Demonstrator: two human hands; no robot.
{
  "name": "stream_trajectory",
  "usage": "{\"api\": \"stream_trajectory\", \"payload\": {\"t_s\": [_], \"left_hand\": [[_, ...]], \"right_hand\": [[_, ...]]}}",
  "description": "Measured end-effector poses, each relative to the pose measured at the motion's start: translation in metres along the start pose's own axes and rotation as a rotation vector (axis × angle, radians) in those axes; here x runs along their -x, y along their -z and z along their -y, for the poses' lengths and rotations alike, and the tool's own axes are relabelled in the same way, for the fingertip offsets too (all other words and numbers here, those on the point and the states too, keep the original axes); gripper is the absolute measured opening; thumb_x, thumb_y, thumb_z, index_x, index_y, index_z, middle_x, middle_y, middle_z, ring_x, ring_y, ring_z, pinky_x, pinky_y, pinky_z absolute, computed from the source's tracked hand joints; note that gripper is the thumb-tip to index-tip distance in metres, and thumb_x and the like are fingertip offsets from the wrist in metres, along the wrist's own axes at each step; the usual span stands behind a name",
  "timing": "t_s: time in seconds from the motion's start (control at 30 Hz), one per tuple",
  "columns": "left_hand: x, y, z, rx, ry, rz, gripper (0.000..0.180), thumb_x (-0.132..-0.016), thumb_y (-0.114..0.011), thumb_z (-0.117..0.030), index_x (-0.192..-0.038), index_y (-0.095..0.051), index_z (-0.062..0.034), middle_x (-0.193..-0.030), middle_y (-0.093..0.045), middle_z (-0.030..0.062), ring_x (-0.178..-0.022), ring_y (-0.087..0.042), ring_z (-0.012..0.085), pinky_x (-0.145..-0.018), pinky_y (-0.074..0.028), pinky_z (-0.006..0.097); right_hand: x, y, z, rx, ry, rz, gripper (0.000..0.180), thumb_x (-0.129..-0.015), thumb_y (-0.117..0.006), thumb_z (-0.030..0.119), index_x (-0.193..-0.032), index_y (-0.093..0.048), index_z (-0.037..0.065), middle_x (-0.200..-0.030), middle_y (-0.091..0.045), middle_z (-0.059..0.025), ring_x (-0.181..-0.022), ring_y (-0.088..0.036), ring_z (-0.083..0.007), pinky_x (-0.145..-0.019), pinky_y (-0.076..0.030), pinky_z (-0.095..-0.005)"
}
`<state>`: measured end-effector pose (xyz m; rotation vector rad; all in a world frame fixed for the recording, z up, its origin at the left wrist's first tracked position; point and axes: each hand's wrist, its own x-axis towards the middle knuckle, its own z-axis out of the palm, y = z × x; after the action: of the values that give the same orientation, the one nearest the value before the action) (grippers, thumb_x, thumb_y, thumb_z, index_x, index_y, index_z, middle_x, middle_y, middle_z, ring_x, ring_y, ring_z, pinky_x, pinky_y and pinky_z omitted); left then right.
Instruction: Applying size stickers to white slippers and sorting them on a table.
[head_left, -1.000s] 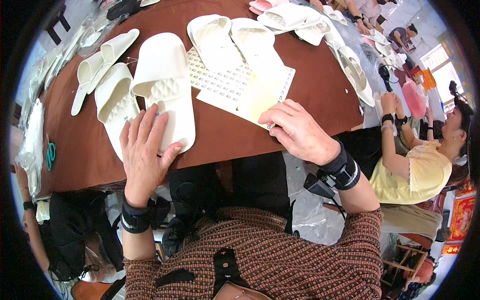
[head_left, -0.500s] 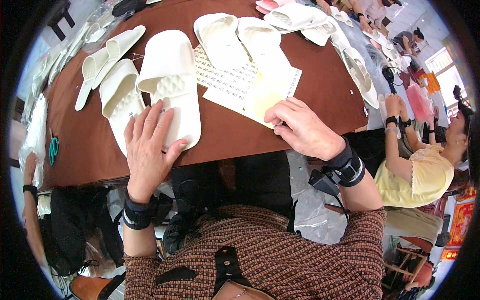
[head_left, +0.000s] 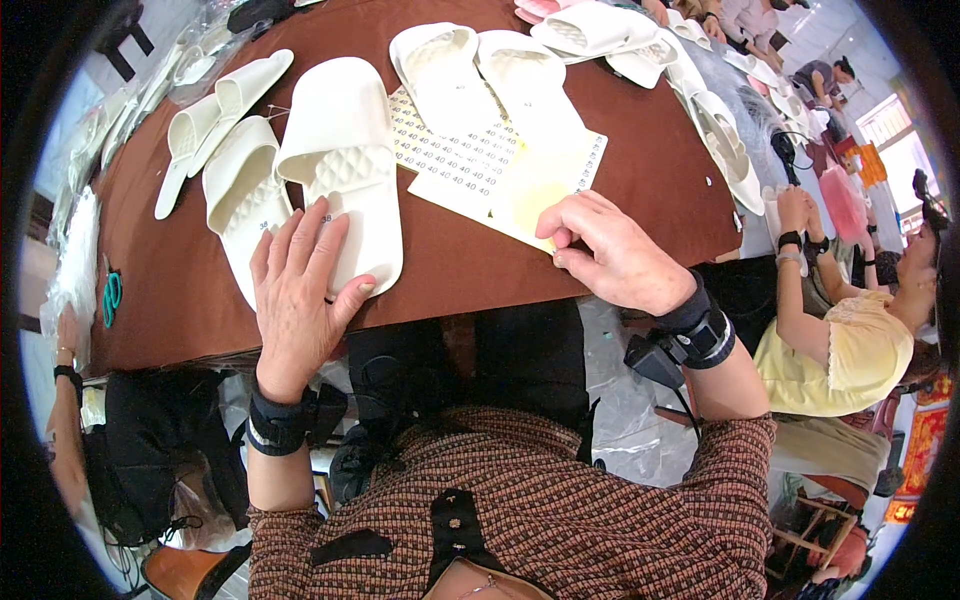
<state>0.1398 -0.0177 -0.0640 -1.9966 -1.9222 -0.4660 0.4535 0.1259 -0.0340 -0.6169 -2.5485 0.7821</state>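
My left hand (head_left: 300, 310) lies with fingers spread over the footbeds of two cream slippers. The larger-looking slipper (head_left: 335, 110) and its mate (head_left: 240, 165) rest side by side, toes away from me. My right hand (head_left: 620, 255) hovers by the near corner of a pale yellow label sheet (head_left: 560, 170), thumb and forefinger pinched together. Whatever is in that pinch is too small to make out. Another sheet of printed number stickers (head_left: 410, 145) lies partly beneath it. A second pair of cream slippers (head_left: 435, 80) stands on the sheets.
Teal-handled scissors (head_left: 112, 295) lie at the left of the brown-covered table (head_left: 480, 290). More cream slippers (head_left: 235, 90) rest at far left, and others (head_left: 590, 35) along the right edge. Clear plastic bags (head_left: 75, 270) hang at left. A person in yellow (head_left: 830, 350) works at right.
The whole view has shifted very slightly. My left hand stays on the slippers, and my right hand keeps its pinch beside the label sheet, its fingers curled a little more.
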Motion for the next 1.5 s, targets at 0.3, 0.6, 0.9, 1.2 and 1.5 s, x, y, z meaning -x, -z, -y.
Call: {"api": "stream_trajectory", "payload": {"t_s": [0.3,0.6,0.9,1.2,1.5], "left_hand": [[0.0,0.002,0.001,-0.009,-0.007,0.003,0.062,-0.091,-0.058,-0.054,-0.131,-0.06,-0.0075,-0.143,-0.051,0.0126,-0.13,-0.047,0.0333,-0.113,-0.028,0.05],[-0.005,-0.003,-0.001,-0.005,-0.015,0.005,0.063,-0.091,-0.055,-0.057,-0.13,-0.06,-0.0073,-0.143,-0.052,0.0126,-0.13,-0.047,0.0326,-0.113,-0.029,0.05],[0.004,0.0,0.005,0.24,-0.039,-0.19,0.042,-0.081,-0.075,-0.03,-0.113,-0.066,-0.0038,-0.13,-0.06,0.0148,-0.12,-0.055,0.0338,-0.104,-0.039,0.048],[0.038,0.007,0.025,0.521,0.194,-0.465,0.011,-0.083,-0.069,-0.003,-0.094,-0.07,-0.0013,-0.106,-0.07,0.0129,-0.099,-0.064,0.0313,-0.086,-0.05,0.039],[0.025,0.009,0.01,0.552,-0.036,-0.376,0.015,-0.079,-0.07,-0.004,-0.094,-0.069,-0.0013,-0.109,-0.069,0.0135,-0.104,-0.062,0.0326,-0.091,-0.047,0.042]], "right_hand": [[0.007,0.008,0.007,-0.229,-0.195,0.006,0.029,-0.082,-0.064,-0.007,-0.107,-0.056,0.004,-0.092,-0.051,-0.0036,-0.084,-0.052,-0.0137,-0.076,-0.047,-0.0288],[0.013,0.015,0.004,-0.378,-0.301,0.009,0.032,-0.082,-0.066,-0.007,-0.109,-0.056,0.006,-0.095,-0.05,0.0011,-0.088,-0.049,-0.0086,-0.08,-0.044,-0.025],[0.003,0.017,0.019,-0.592,-0.226,-0.085,0.033,-0.083,-0.061,-0.009,-0.112,-0.055,0.005,-0.107,-0.059,-0.0002,-0.089,-0.053,-0.0074,-0.081,-0.046,-0.023],[-0.045,0.001,0.051,-0.946,-0.12,-0.093,0.03,-0.084,-0.057,-0.008,-0.112,-0.054,0.002,-0.112,-0.061,-0.0099,-0.079,-0.055,-0.0097,-0.07,-0.048,-0.024],[-0.086,-0.029,0.069,-1.092,-0.136,0.022,0.028,-0.088,-0.057,-0.006,-0.115,-0.055,0.002,-0.107,-0.064,-0.011,-0.078,-0.057,-0.0103,-0.065,-0.048,-0.0239]]}}
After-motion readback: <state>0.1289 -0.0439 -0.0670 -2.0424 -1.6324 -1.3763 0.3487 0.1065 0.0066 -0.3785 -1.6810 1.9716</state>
